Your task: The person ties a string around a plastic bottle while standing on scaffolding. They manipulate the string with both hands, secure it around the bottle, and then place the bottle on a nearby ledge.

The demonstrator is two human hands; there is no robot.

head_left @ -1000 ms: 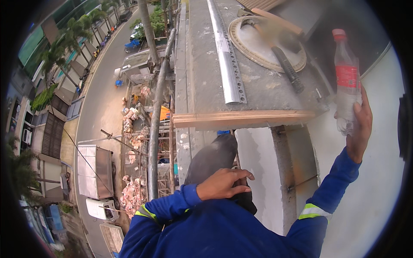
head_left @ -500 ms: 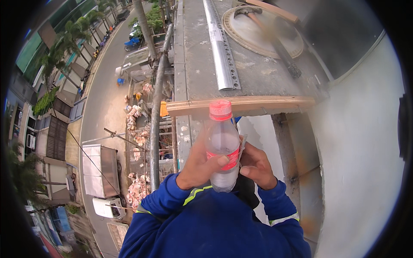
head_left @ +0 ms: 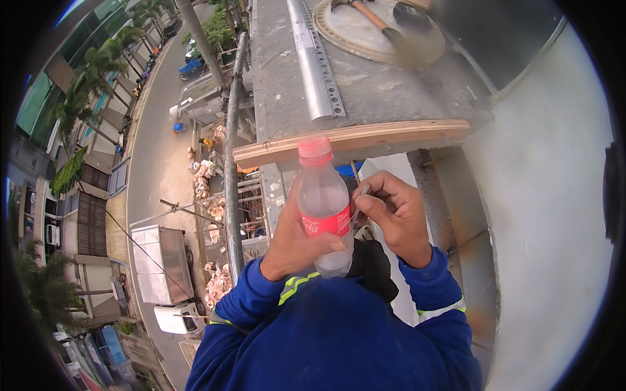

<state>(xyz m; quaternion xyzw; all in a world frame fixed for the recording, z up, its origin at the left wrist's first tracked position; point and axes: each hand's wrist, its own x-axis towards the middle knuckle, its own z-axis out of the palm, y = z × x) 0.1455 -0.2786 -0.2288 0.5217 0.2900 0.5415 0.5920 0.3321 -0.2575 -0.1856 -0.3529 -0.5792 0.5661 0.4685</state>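
A clear plastic bottle (head_left: pixel 329 199) with a red cap and red label stands upright in front of my chest. My left hand (head_left: pixel 287 238) is wrapped around it from the left, the thumb lying across the front below the label. At the bottle's right side, my right hand (head_left: pixel 401 218) pinches a small, thin grey piece (head_left: pixel 365 189) between thumb and index finger. Most of that piece is hidden, so its kind cannot be made out. The bottle's cap reaches up in front of a plywood edge (head_left: pixel 391 137).
Beyond the plywood, a perforated metal strip (head_left: pixel 312 72) and a hammer (head_left: pixel 370 16) on a round lid (head_left: pixel 326 36) lie on a concrete ledge (head_left: pixel 277 85). A scaffold pole (head_left: pixel 232 150) stands left, above a street with a truck (head_left: pixel 164 264). A pale wall (head_left: pixel 554 215) rises at right.
My right hand has turned and lifted slightly, its fingers now pinching the small piece beside the bottle. The bottle, in my left hand, appears a little further left and higher as the view shifted.
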